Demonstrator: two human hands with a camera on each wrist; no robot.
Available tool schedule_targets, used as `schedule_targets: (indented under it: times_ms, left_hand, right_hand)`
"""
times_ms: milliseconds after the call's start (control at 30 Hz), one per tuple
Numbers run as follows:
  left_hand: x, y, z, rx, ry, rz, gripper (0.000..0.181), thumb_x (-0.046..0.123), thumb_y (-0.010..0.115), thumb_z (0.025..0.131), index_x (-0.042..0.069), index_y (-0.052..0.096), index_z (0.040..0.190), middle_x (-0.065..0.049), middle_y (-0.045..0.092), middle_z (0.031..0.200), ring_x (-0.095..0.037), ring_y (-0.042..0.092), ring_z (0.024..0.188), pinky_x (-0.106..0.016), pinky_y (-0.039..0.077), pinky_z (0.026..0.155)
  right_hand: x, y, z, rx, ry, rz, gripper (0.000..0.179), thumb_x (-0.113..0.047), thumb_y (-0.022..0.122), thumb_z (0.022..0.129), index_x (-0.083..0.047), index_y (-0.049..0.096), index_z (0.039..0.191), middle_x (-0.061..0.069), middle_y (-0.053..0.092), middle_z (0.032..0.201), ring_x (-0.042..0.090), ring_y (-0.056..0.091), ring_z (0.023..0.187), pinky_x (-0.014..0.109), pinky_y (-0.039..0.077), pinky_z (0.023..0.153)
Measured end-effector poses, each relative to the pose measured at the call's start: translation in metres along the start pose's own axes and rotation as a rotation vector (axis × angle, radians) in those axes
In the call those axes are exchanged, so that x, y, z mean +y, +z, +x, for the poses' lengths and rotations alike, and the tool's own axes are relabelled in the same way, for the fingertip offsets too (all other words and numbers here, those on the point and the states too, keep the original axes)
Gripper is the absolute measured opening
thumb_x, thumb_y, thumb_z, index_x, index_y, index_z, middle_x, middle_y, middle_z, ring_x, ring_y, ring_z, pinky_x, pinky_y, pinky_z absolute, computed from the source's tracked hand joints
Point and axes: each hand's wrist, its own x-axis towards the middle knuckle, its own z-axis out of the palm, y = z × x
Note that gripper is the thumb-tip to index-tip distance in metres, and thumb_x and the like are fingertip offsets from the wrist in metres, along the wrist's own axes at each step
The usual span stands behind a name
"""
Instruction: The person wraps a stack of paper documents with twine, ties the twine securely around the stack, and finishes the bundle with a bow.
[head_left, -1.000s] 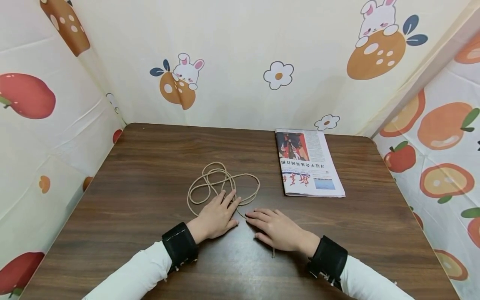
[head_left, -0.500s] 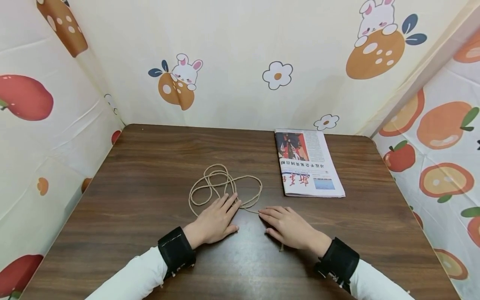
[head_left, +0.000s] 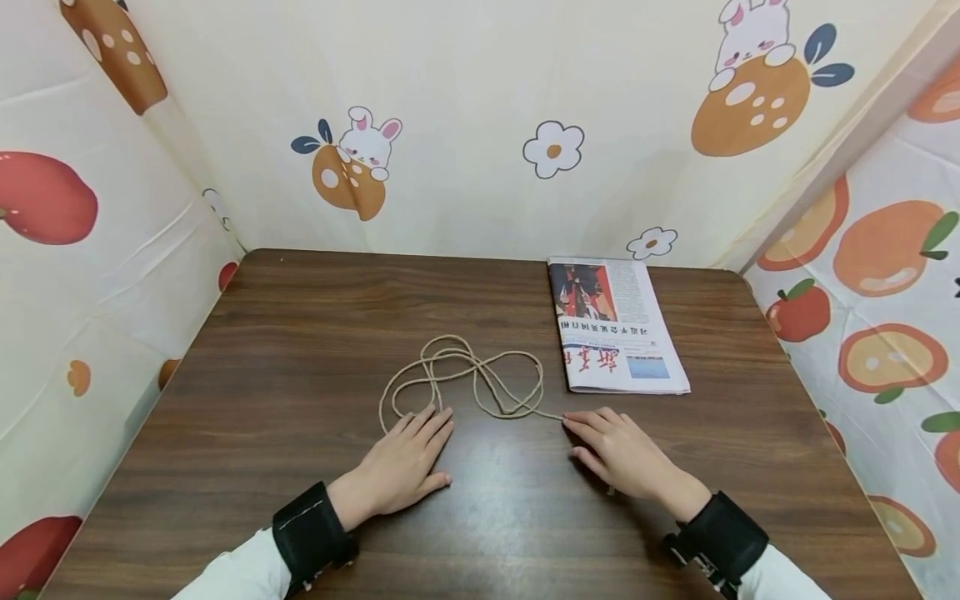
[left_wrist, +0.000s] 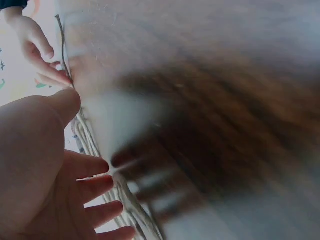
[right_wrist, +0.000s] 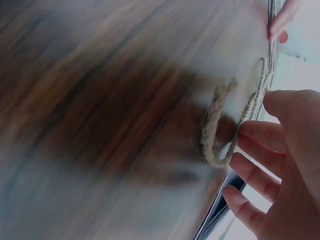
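Note:
A thin beige rope lies in loose loops on the brown wooden table, mid-front. My left hand lies at the left part of these loops, fingers straight, its fingertips over the near strands. In the left wrist view its fingers spread beside the rope with the thumb apart. To the right, my right hand rests its fingertips on the strand leading out of the loops. In the right wrist view the rope's loose end curves out from under the fingers, and the thumb stands away from them.
A folded newspaper lies at the table's back right, just beyond my right hand. Patterned cloth walls rise along the back and both sides of the table.
My right hand has slid rightward, drawing the strand and the right loop with it. My left hand has moved left and slightly back, off the middle of the loops, which now spread wider.

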Motion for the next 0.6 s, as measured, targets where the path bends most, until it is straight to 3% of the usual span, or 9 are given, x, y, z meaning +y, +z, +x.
schedule_targets:
  times_ms: [300, 600]
  left_hand:
    - [-0.011, 0.002, -0.027, 0.032, -0.017, -0.031, 0.065, 0.048, 0.05, 0.09, 0.004, 0.041, 0.137, -0.014, 0.03, 0.147, -0.035, 0.029, 0.134, -0.05, 0.031, 0.102]
    - [-0.022, 0.004, -0.042, 0.056, -0.049, -0.064, 0.063, 0.046, 0.051, 0.09, 0.004, 0.042, 0.137, -0.014, 0.03, 0.147, -0.035, 0.032, 0.132, -0.051, 0.032, 0.101]
  right_hand:
    - [0.015, -0.005, -0.02, 0.018, 0.103, -0.008, 0.041, -0.027, 0.066, 0.083, -0.007, 0.061, 0.119, 0.005, 0.059, 0.117, 0.023, 0.054, 0.098, 0.038, 0.043, 0.073]
    - [0.027, -0.007, -0.036, 0.055, 0.148, -0.042, 0.041, -0.023, 0.068, 0.081, -0.005, 0.062, 0.117, 0.008, 0.06, 0.114, 0.025, 0.056, 0.097, 0.04, 0.042, 0.071]
